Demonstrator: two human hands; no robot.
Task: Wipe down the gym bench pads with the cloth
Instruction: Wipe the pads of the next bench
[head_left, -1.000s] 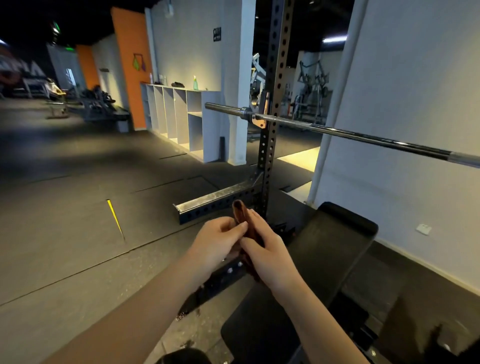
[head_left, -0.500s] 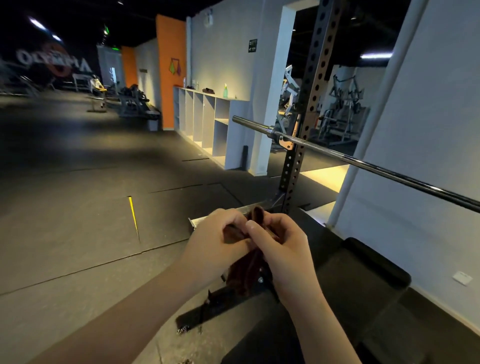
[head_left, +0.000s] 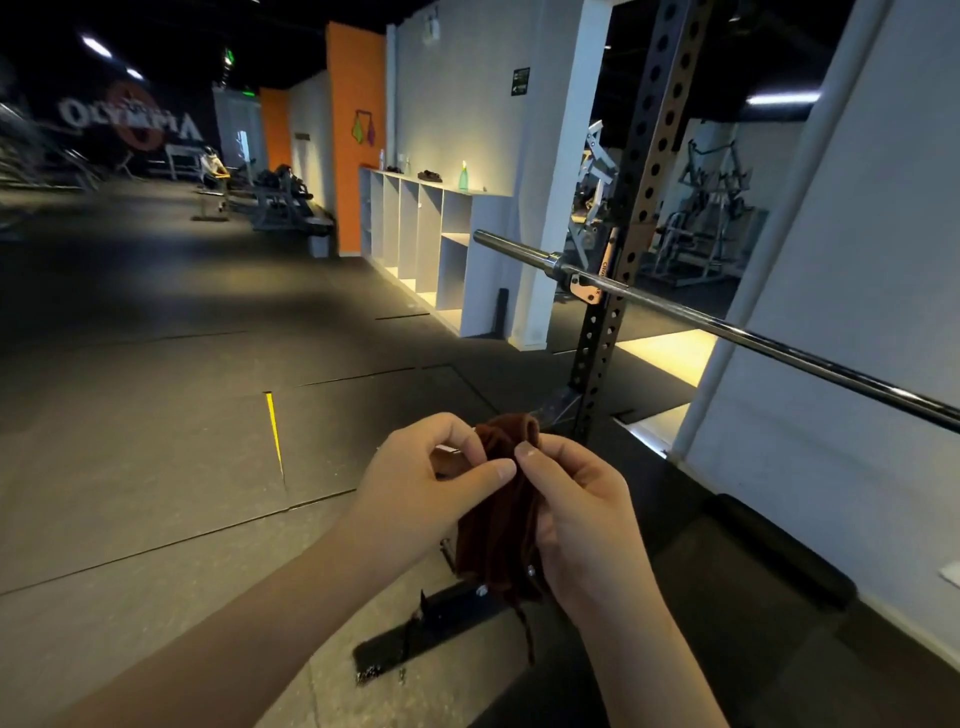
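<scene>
Bench pad (head_left: 727, 597), black and long, lies low to the right of our hands, its long axis running from beside our right forearm away toward the wall (the barbell (head_left: 727, 327) crosses above it). We hold a dark brown cloth (head_left: 498, 509) bunched in mid-air, clear of the pad. Our left hand (head_left: 415, 499) pinches its upper edge, and our right hand (head_left: 582, 525) curls round the hanging folds. The right hand is nearer the pad, so it probably leads the first wipe.

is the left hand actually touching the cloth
Touching. The head view shows the left hand pinching the top of the cloth, which the right hand grips too.
</scene>
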